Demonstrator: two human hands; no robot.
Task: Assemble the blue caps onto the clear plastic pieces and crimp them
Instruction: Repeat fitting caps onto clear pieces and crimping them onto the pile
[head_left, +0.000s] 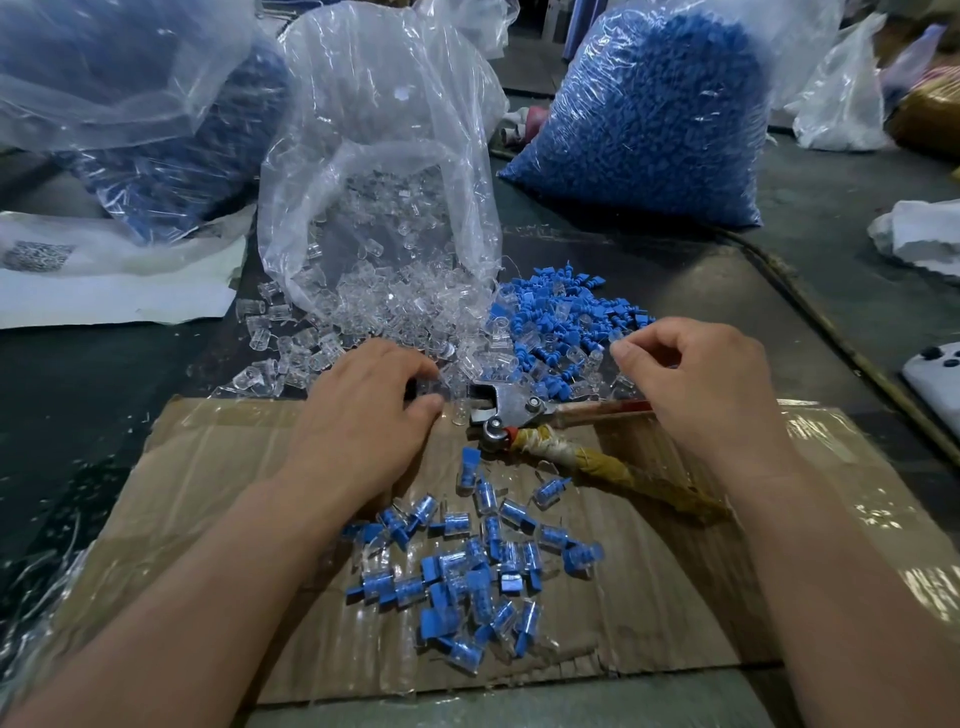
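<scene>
Leftmost, a clear bag (156, 130) holds dark blue pieces. The middle bag (374, 156) lies open toward the person, with clear plastic pieces (363, 291) spilling from its mouth. The right bag (649, 119) stands packed with blue caps, and a loose pile (550, 317) lies in front of it. The left hand (363, 410) curls its fingers among the clear pieces; whether it grips one I cannot tell. Just beside it the crimping tool (514, 410) lies at the edge of the cardboard (675, 597), head pointing left, long axis left to right, its cloth-wrapped handle slanting toward the near right. Assembled pieces (467, 571) are heaped below. The right hand (701, 379) sets thumb against forefinger; what it pinches I cannot tell.
</scene>
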